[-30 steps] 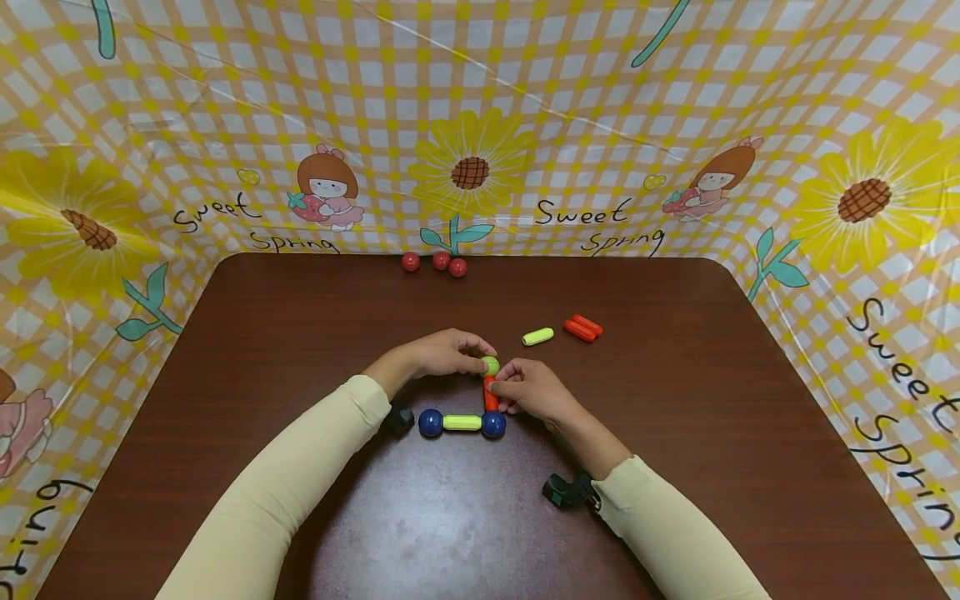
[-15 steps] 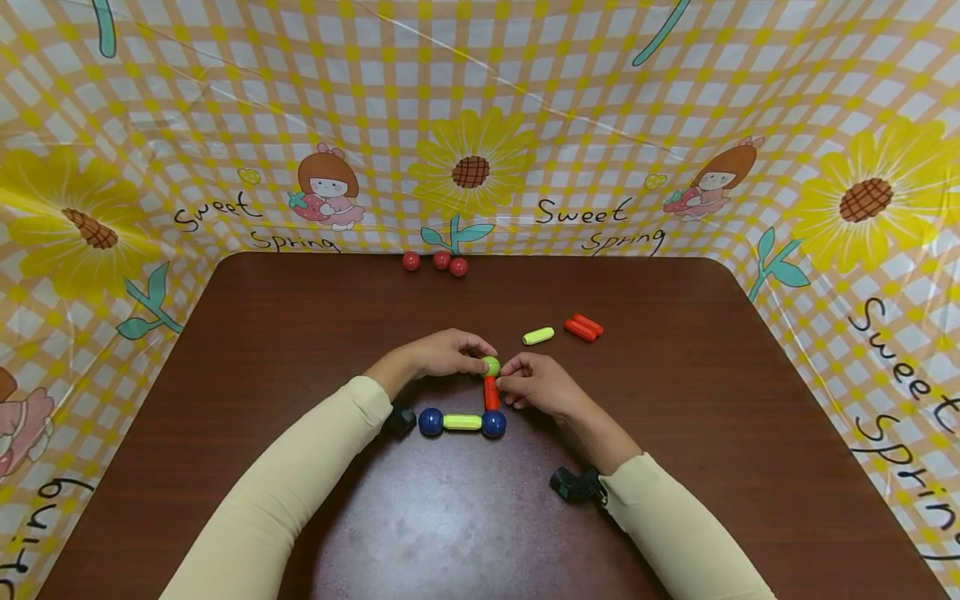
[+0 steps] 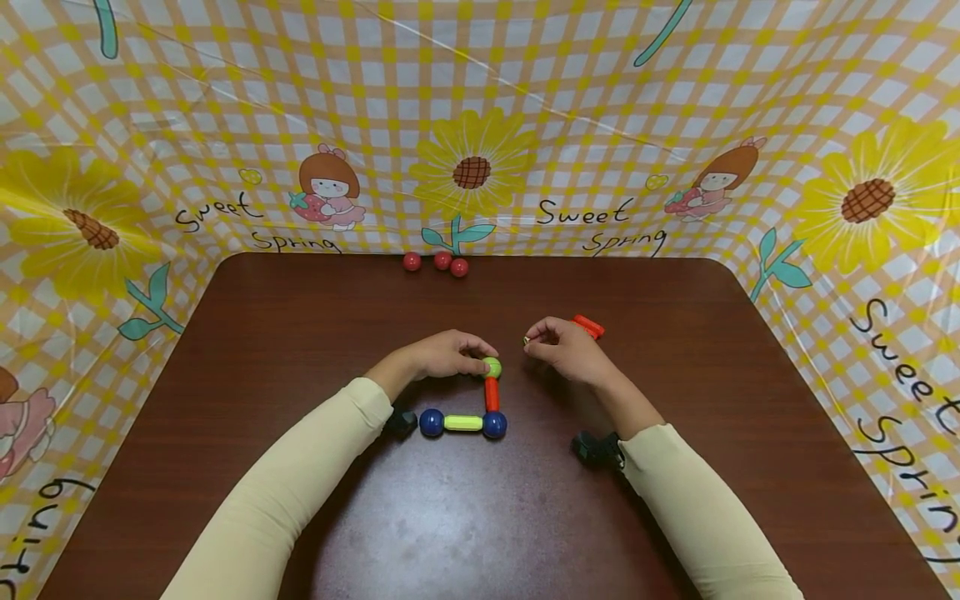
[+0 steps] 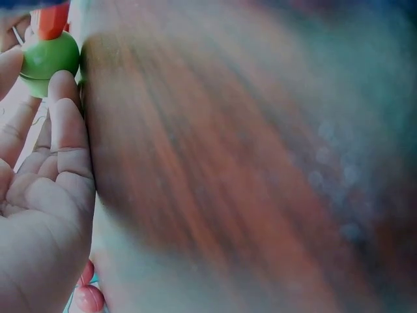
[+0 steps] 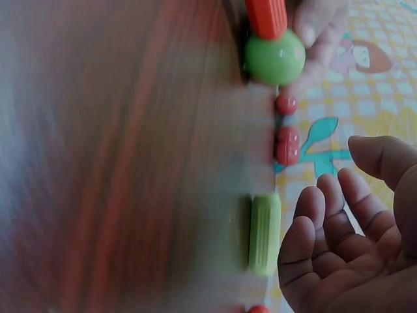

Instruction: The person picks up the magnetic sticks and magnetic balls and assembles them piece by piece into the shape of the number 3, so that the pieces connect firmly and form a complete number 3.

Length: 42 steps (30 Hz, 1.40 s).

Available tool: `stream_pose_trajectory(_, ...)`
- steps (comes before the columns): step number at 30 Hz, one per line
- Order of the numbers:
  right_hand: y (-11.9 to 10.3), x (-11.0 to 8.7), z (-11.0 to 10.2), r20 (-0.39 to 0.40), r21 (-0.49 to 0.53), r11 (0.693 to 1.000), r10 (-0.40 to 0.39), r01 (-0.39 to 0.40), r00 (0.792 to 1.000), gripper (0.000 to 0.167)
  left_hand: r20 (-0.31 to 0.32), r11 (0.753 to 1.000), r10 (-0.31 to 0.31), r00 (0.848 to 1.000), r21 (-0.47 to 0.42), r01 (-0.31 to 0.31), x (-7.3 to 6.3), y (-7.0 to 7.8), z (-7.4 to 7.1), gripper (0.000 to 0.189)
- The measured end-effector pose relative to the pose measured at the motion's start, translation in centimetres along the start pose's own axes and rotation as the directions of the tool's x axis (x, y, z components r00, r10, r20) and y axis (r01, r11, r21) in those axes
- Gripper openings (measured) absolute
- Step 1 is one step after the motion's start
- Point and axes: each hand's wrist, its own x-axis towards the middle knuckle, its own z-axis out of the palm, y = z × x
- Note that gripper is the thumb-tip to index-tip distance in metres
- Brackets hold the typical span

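Note:
In the head view my left hand [image 3: 442, 353] pinches a green ball [image 3: 492, 367] between thumb and fingers. A red rod [image 3: 492, 394] joins that ball to a blue ball [image 3: 494, 425]. From there a yellow-green rod [image 3: 463, 423] runs left to another blue ball [image 3: 432, 422]. My right hand [image 3: 567, 346] is over a loose yellow-green rod [image 3: 527, 340], mostly hidden behind it. The right wrist view has this green rod [image 5: 264, 235] lying just beside the loosely bent fingers, with nothing between them and the thumb.
Red rods [image 3: 589, 326] lie behind my right hand, partly covered by it. Three red balls [image 3: 443, 260] sit at the table's back edge, against a checkered cloth [image 3: 600, 125] that walls in the brown table [image 3: 300, 300]. A dark camera [image 3: 596, 448] hangs at my right wrist.
My right hand has let go of the red rod and moved right and away, to the loose yellow-green rod. My left hand stays on the green ball.

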Motion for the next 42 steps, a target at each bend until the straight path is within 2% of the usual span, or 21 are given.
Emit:
stream_pose_trajectory(9, 0.6, 1.3, -1.3, -0.039, -0.087, 0.996, -0.04, 0.037, 0.998, 0.022, -0.02, 1.0, -0.007, 1.0, -0.027, 0.007, -0.3, -0.1, 0.0, 0.035)
stream_pose_trajectory(15, 0.9, 1.8, -1.7, -0.042, -0.159, 0.986, -0.048, 0.041, 0.998, 0.023, -0.028, 0.998, -0.015, 1.0, -0.069, 0.013, -1.3, -0.3, -0.2, 0.036)
stream_pose_trajectory(21, 1.2, 2.1, -2.2, -0.035, -0.2, 0.979, -0.048, 0.04, 0.998, 0.025, -0.033, 0.999, 0.006, 0.999, -0.035, -0.007, -3.7, -0.2, -0.3, 0.035)
stream_pose_trajectory(26, 1.7, 2.4, -2.4, -0.027, -0.239, 0.969, -0.071, 0.063, 0.997, 0.025, -0.03, 0.999, 0.039, 0.999, 0.028, -0.038, -6.0, -0.1, -0.5, 0.037)
stream_pose_trajectory(32, 1.8, 2.9, -2.6, -0.013, -0.275, 0.958, -0.088, 0.081, 0.996, 0.025, 0.003, 0.987, 0.098, 0.995, 0.132, -0.097, -8.6, -0.1, -0.1, 0.035)
stream_pose_trajectory(37, 2.0, 3.3, -2.5, 0.009, -0.296, 0.949, -0.111, 0.109, 0.994, 0.025, 0.01, 0.982, 0.091, 0.996, 0.167, -0.091, -10.2, -0.2, 0.3, 0.034)
stream_pose_trajectory(42, 2.3, 3.5, -2.3, 0.063, -0.321, 0.933, -0.152, 0.164, 0.986, 0.024, -0.001, 0.978, 0.076, 0.997, 0.196, -0.075, -11.1, -0.5, 1.0, 0.029)
